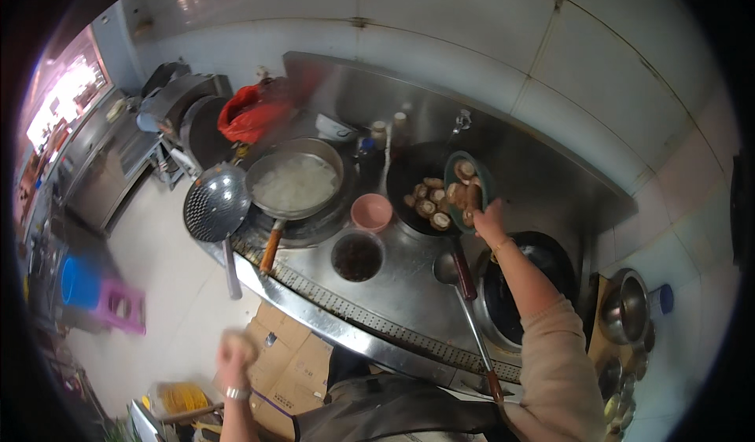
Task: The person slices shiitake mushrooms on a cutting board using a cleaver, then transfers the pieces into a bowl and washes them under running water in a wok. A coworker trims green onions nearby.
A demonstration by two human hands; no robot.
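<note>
At my right hand (489, 220), head view: thumb and fingers pinch the tilted green bowl (451, 176), mushrooms inside. Just left of that grip, more mushrooms (426, 208) in black wok (403, 168). Left hand (235, 356) blurred; cannot tell its grip.

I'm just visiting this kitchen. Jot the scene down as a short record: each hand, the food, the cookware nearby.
Right hand: holds a green bowl, tilted at the dark wok's edge
Left hand: away from the stove; blurred, so whether it holds anything is unclear
Food: mushrooms, some in the wok, some in the bowl
Left of wok: pink bowl; farther left, wooden-handled pan with pale contents, then perforated strainer
Nearer the person: long-handled ladle
</note>
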